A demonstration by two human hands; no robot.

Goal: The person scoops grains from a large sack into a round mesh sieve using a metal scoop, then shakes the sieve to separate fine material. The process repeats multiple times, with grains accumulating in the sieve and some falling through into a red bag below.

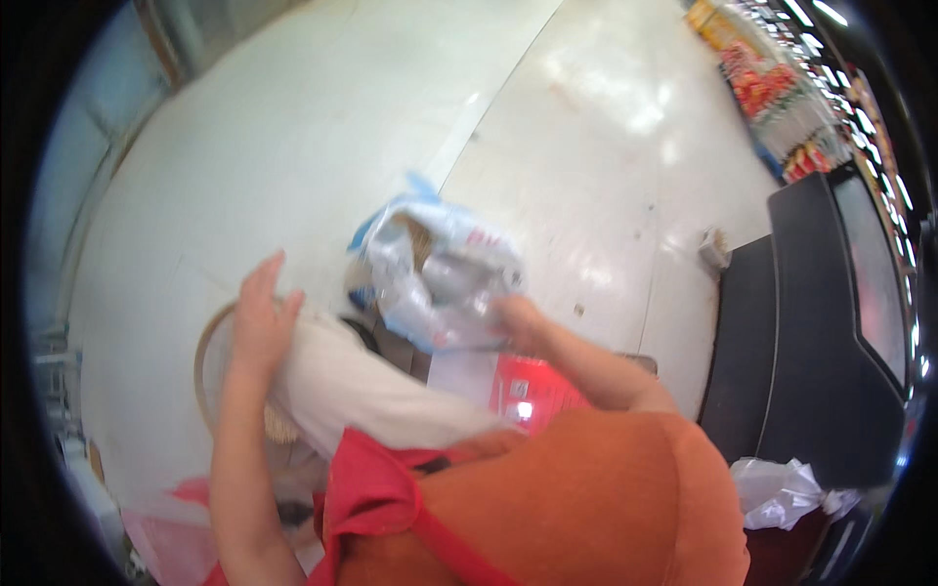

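Note:
My right hand (519,322), blurred, grips the near right side of a white and blue plastic bag (458,234) that bears red print. The bag's mouth gapes upward and shows crumpled pale plastic and something brown inside, which I cannot identify. The fingertips of that hand are lost in the blur and against the bag. My left hand (264,315) is held over my knee, in pale trousers (352,373), with fingers apart and nothing in them. Just left of it curves a thin tan hoop (204,366), partly hidden by my forearm.
Below the bag lies a glossy red printed panel (538,392). A dark cabinet (802,329) stands to the right, with a knotted white plastic bag (780,491) by its near end. Stacked packaged goods (769,88) rise at the far right. Pale floor (293,146) spreads ahead.

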